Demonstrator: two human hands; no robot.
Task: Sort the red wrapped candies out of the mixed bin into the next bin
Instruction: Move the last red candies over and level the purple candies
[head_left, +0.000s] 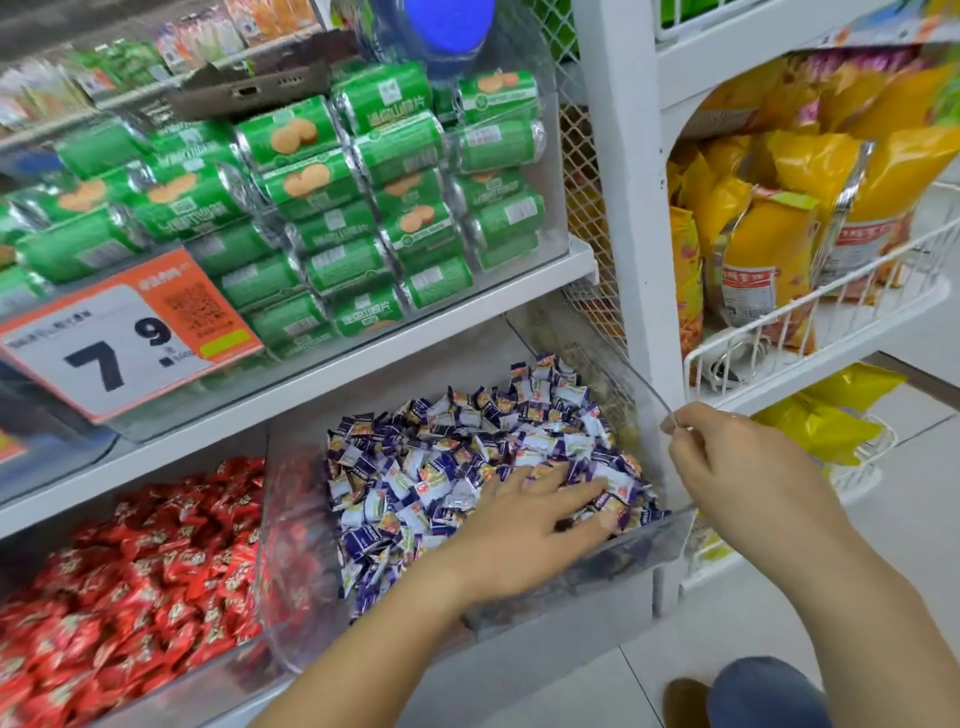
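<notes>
White shop shelving fills the view, with clear plastic bins on its lower level and a pale tiled floor off to the right. On the lower shelf, the left hand lies palm down in the clear mixed bin, its fingers straight and spread over the purple and white wrapped candies near the bin's front right corner; nothing is visibly pinched in it, though the fingertips are blurred. The right hand grips the top edge of that bin's clear right wall, fingers curled and thumb pinching the thin plastic rim. I can make out no red wrapper plainly among the purple and white pile; the small orange-red marks there look like printing on the wrappers. Just to the left, touching the mixed bin's side wall, sits the next bin, heaped with red wrapped candies. On the shelf above stand rows of green biscuit rolls in a clear container, with an orange and white price card propped in front. Right of the white upright, a wire basket holds yellow snack bags. A blue-clad knee shows at the bottom right.
</notes>
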